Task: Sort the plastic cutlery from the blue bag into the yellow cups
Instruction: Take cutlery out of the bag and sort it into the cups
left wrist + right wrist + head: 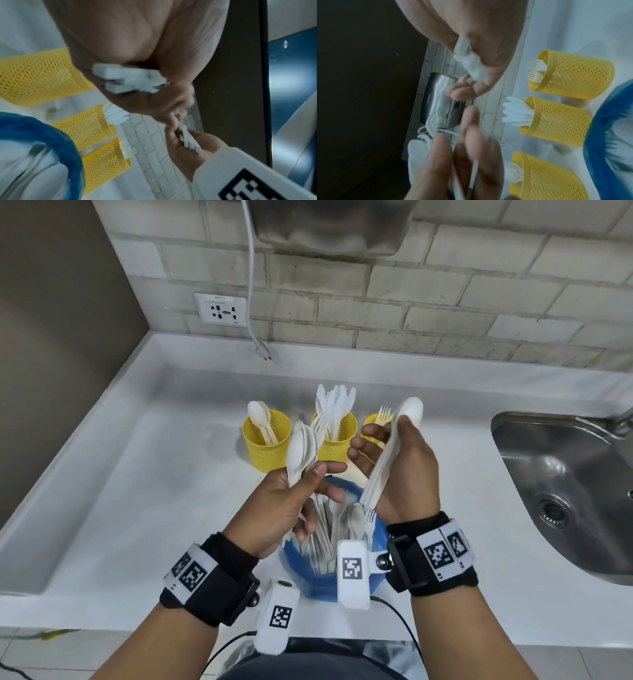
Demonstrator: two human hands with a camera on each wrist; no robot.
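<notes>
The white plastic cutlery [337, 520] stands in a mixed bundle inside the blue plastic bag [296, 559], which sits on the white worktop [144, 474] directly beneath both hands. The left hand [291, 501] holds a cluster of white plastic spoons [301, 448], bowls upward, with the thumb pressed across their handles and the fingers curled beneath. The right hand [400, 470] grips a second bundle of white plastic spoons [394, 446], fingers wrapped round the handles, one bowl rising past the fingertips. The two hands are close together, fingertips nearly meeting above the bag. Beyond the hands, toward the wall, three yellow perforated plastic cups stand in a row. The left yellow cup [265, 440], beyond the left hand, contains a few spoons. The middle yellow cup [337, 440], between the hands, holds knives and at least one fork. The right yellow cup [371, 426], largely hidden behind the right hand in the head view, contains forks, confirmed in the right wrist view [571, 73]. To the right of the right hand lies a stainless steel sink [568, 487]. On the tiled wall beyond the left hand are a white wall socket [221, 309] and a hanging white cable with plug [262, 350]. Both wrists carry black straps bearing marker tags.
</notes>
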